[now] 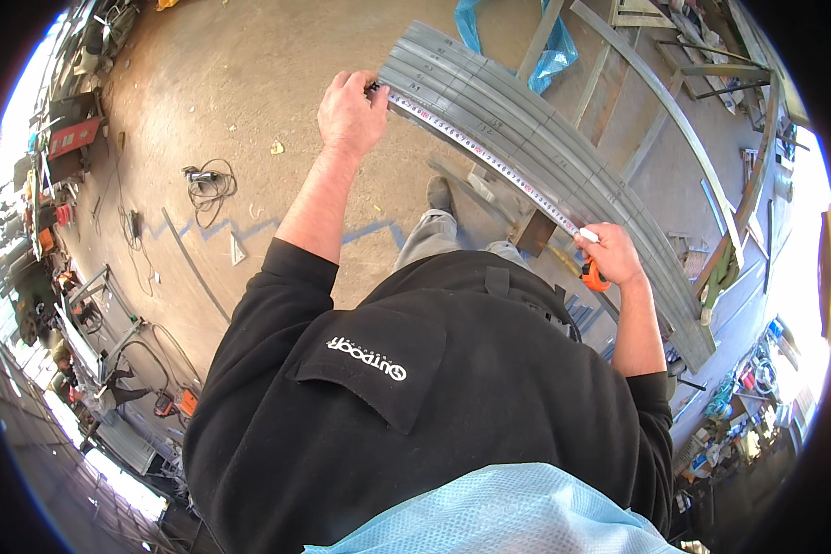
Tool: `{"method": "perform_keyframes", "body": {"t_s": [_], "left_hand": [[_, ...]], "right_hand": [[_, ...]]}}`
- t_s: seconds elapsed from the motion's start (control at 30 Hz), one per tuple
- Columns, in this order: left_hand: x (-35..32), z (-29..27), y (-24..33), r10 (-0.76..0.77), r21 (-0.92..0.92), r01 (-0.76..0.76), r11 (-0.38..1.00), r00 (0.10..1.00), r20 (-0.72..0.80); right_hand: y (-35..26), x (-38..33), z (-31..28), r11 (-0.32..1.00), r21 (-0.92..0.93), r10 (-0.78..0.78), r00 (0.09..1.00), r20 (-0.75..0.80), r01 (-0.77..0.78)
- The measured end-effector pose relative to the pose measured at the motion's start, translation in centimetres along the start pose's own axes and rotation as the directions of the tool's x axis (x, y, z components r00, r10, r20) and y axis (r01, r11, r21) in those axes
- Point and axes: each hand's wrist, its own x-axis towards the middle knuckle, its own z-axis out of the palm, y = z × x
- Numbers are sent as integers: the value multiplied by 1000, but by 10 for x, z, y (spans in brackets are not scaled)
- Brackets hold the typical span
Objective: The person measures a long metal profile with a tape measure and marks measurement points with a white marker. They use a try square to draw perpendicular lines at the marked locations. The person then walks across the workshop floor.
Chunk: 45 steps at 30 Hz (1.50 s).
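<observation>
A tape measure's white blade (478, 150) is stretched along the near edge of several grey metal bars (526, 115), which lie side by side and carry dark cross lines and handwritten marks. At the bars' left end my left hand (351, 113) is closed, fingertips pinching the blade's end against the metal. Further right, my right hand (612, 253) is closed around a white marker-like stick (586, 235), with the tape's orange case (594, 276) hanging just under the fingers. The fingers partly hide how the case is held.
A curved pale metal bar (660, 97) and blue plastic sheeting (552, 60) lie beyond the bars. On the concrete floor (249, 111) sit a coiled cable (212, 185) and a small triangular piece (237, 249). Cluttered tools line the left; another person (111, 392) is there.
</observation>
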Motion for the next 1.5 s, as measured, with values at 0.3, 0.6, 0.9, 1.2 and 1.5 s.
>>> {"method": "perform_keyframes", "body": {"t_s": [0.3, 0.6, 0.9, 1.2, 1.5], "left_hand": [[4, 6, -5, 63, 18, -63, 998, 997, -39], [8, 3, 1, 46, 4, -46, 999, 999, -4], [10, 4, -1, 54, -29, -54, 998, 998, 10], [11, 12, -8, 102, -57, -104, 993, 994, -31], [7, 13, -6, 136, -46, -140, 989, 987, -86]], "right_hand": [[-2, 6, -1, 992, -88, 88, 995, -47, -91], [-10, 12, -3, 970, -200, 126, 990, -62, -136], [-14, 16, -2, 952, -257, 156, 985, -66, -168], [-15, 20, -2, 929, -324, 170, 984, -55, -178], [-7, 23, -3, 931, -300, 206, 978, -38, -208]]}}
